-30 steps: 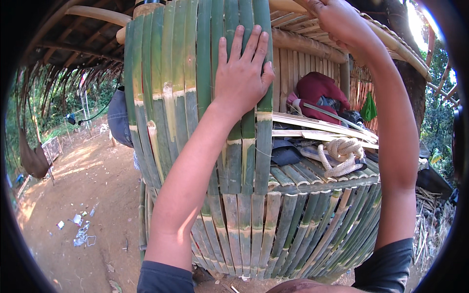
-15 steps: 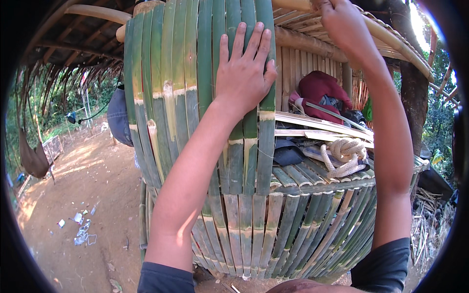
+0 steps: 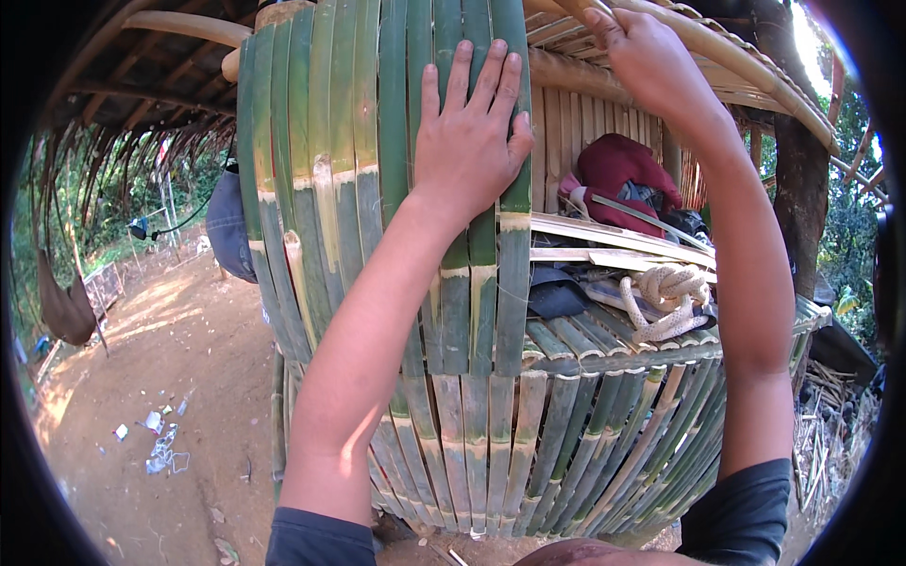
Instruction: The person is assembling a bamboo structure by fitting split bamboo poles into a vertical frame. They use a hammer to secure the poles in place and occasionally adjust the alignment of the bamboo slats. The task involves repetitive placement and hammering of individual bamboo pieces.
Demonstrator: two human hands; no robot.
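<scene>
My left hand (image 3: 469,146) lies flat with fingers spread on the green split-bamboo slats (image 3: 396,104) of an upright wall. Its fingertips point up, and its thumb rests near the wall's right edge. My right hand (image 3: 656,58) is raised at the top right, closed around a pale wooden stick or handle (image 3: 574,8). The far end of that stick runs out of view, so I cannot tell what it is. Below, a lower bamboo-slat wall (image 3: 566,443) meets a bamboo platform (image 3: 604,344).
Coiled thick rope (image 3: 668,302), split bamboo strips (image 3: 613,241) and a dark red cloth bundle (image 3: 628,179) lie on the platform. A bamboo pole (image 3: 727,61) edges the roof. Dark blue fabric (image 3: 229,226) hangs at left. Litter (image 3: 160,443) dots the dirt ground.
My right hand has come down slightly and to the left, showing more of the stick in it. My left hand stays pressed on the slats.
</scene>
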